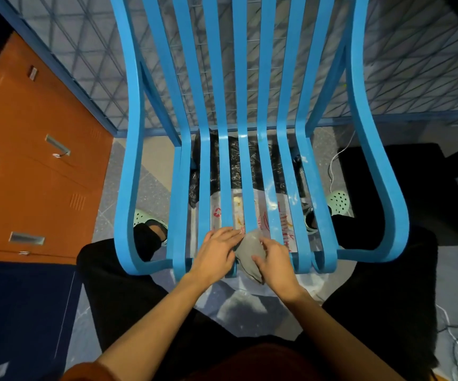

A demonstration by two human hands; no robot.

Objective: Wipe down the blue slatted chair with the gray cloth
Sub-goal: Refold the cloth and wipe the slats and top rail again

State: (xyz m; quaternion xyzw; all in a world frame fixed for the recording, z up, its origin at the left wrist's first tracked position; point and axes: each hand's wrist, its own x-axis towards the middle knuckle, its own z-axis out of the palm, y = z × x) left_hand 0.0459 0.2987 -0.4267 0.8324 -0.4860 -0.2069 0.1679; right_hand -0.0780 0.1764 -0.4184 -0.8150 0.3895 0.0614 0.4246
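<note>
Two bare forearms reach forward from the bottom of the view, over black trousers, to the front edge of the seat. Between them, the gray cloth lies bunched on the middle slats at the very front of the blue slatted chair, with one end drooping over the rounded front lip. The right hand grasps the cloth, thumb against its near side and fingers curled over the top. The left hand is released, lying flat on the slats just beside it, straight fingertips touching the cloth's left edge.

White smears and specks mark the slats on the right side of the seat. Through the gaps, a crinkled black plastic bag and a printed sheet with red lettering lie on the floor underneath. Mint-green perforated clogs sit either side of the seat. A white cable trails near the right one. An orange cabinet stands to the left, and a wire-mesh panel rises behind the chair back.
</note>
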